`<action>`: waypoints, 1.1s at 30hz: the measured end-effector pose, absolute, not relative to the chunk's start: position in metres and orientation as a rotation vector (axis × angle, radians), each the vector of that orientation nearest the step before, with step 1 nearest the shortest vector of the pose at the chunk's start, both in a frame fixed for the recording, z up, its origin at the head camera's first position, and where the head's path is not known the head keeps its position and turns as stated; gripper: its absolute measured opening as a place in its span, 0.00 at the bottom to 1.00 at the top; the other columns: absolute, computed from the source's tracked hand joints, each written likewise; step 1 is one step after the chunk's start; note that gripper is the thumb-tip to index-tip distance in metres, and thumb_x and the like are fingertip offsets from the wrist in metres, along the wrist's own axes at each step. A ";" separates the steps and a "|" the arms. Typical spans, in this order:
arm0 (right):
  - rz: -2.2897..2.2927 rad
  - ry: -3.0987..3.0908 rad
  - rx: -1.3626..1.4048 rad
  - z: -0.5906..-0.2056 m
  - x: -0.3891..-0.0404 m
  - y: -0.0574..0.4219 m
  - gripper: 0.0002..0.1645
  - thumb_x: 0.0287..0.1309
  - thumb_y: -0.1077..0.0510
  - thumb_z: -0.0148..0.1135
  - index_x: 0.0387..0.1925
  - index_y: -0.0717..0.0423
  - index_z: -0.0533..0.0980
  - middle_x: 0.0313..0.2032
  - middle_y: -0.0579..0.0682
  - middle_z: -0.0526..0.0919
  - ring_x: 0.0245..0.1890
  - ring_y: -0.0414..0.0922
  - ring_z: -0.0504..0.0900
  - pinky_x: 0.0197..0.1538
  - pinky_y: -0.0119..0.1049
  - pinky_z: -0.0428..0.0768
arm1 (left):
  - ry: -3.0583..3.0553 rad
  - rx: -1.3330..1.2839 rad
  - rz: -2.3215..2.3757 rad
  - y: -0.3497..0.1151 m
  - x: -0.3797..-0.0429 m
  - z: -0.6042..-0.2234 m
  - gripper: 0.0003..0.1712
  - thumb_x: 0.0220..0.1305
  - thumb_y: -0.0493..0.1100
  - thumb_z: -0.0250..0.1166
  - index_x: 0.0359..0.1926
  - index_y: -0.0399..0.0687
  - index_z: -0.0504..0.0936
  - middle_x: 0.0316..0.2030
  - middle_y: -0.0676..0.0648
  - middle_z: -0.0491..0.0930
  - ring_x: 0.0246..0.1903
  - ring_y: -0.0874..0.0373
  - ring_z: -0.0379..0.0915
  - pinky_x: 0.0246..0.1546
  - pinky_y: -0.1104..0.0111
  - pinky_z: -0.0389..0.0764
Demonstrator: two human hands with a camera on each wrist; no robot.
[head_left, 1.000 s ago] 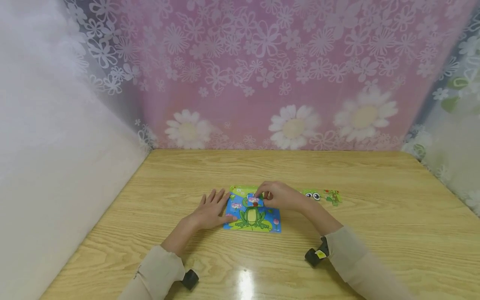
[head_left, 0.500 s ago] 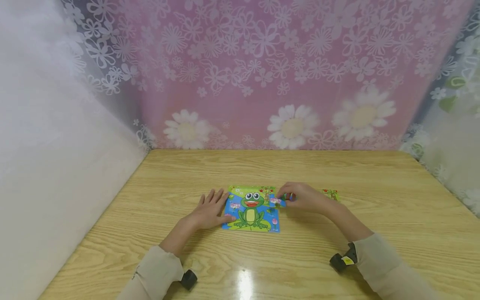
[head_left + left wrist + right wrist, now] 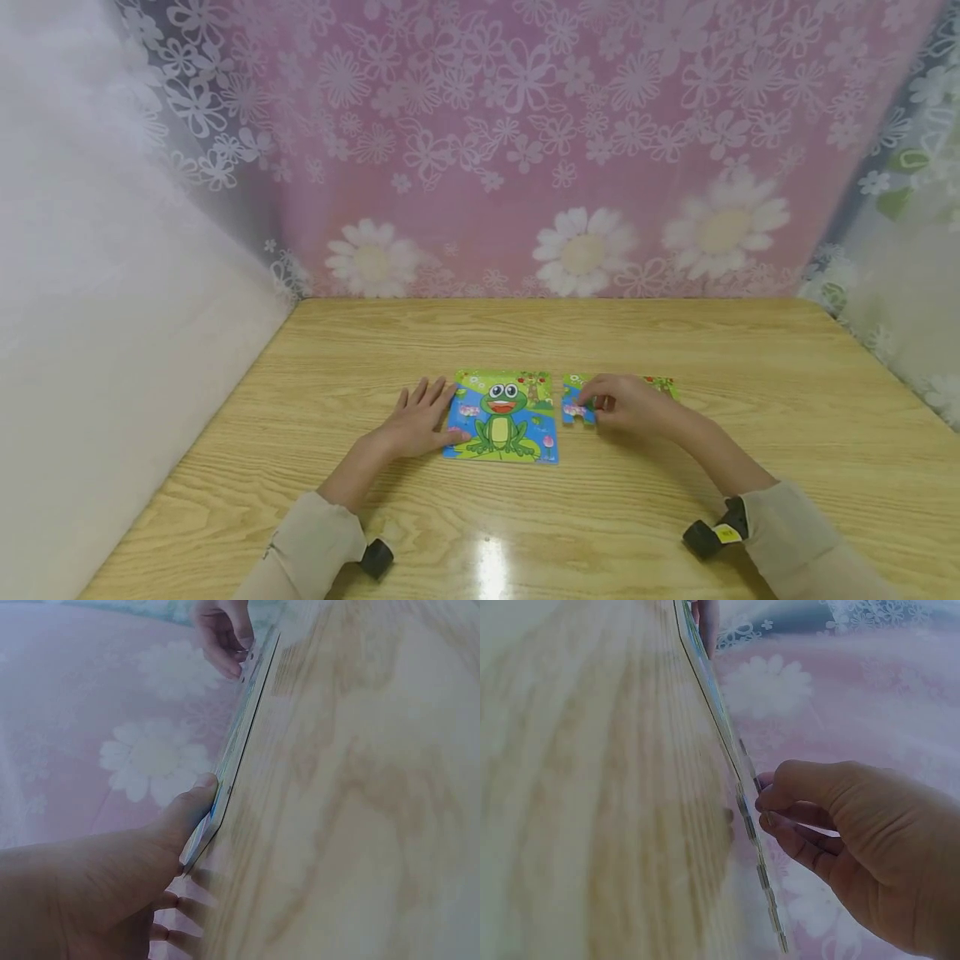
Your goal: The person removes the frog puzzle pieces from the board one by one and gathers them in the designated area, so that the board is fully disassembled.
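A frog picture puzzle board (image 3: pixel 501 450) lies flat on the table. My left hand (image 3: pixel 418 423) rests at its left edge, fingers spread and thumb on the board; the left wrist view shows that thumb (image 3: pixel 196 796) on the board's edge. To the board's right, my right hand (image 3: pixel 637 407) pinches a blue jigsaw piece (image 3: pixel 573 412) with a pink water lily on it. Thumb and fingertips meet at the piece in the right wrist view, where the right hand (image 3: pixel 855 840) is close over a row of pieces (image 3: pixel 763 877). The hand hides part of that row in the head view.
More green jigsaw pieces (image 3: pixel 663 385) show beyond the right hand. The wood-grain table (image 3: pixel 450 517) ends at a pink flowered backdrop (image 3: pixel 555 167), with a pale wall (image 3: pixel 135 292) on the left. A black wrist camera (image 3: pixel 705 540) sits under the right sleeve.
My right hand has carried the lily piece rightward, from over the frog's head to the loose pieces beside the board, uncovering the frog's face. The left hand has stayed in place.
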State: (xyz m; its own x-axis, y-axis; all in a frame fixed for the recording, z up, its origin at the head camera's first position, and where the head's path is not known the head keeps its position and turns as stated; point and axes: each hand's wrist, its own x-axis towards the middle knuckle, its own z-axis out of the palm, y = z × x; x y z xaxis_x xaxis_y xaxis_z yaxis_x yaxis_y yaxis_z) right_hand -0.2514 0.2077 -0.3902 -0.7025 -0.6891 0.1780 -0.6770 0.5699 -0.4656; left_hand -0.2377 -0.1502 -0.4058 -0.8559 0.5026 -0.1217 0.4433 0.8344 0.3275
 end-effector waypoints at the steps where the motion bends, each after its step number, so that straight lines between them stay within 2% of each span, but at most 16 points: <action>1: -0.796 2.764 -1.210 -0.391 -0.251 0.209 0.14 0.51 0.71 0.61 0.40 0.57 0.79 0.40 0.49 0.78 0.29 0.37 0.74 0.31 0.31 0.76 | 2.813 0.733 0.430 -0.150 -0.238 -0.406 0.51 0.60 0.68 0.51 0.72 0.45 0.44 0.70 0.41 0.38 0.67 0.42 0.27 0.61 0.46 0.33; 23: -0.829 2.734 -1.202 -0.396 -0.249 0.216 0.14 0.49 0.73 0.61 0.36 0.54 0.80 0.39 0.48 0.74 0.29 0.39 0.73 0.31 0.31 0.75 | 2.820 0.747 0.411 -0.149 -0.237 -0.404 0.50 0.61 0.67 0.51 0.72 0.44 0.45 0.70 0.40 0.39 0.67 0.41 0.27 0.61 0.45 0.34; 33: -0.806 2.712 -1.164 -0.400 -0.250 0.216 0.13 0.52 0.69 0.61 0.37 0.51 0.78 0.39 0.45 0.74 0.30 0.37 0.73 0.33 0.31 0.76 | 2.818 0.743 0.411 -0.149 -0.237 -0.404 0.50 0.61 0.68 0.51 0.72 0.44 0.44 0.70 0.40 0.38 0.67 0.41 0.27 0.61 0.45 0.34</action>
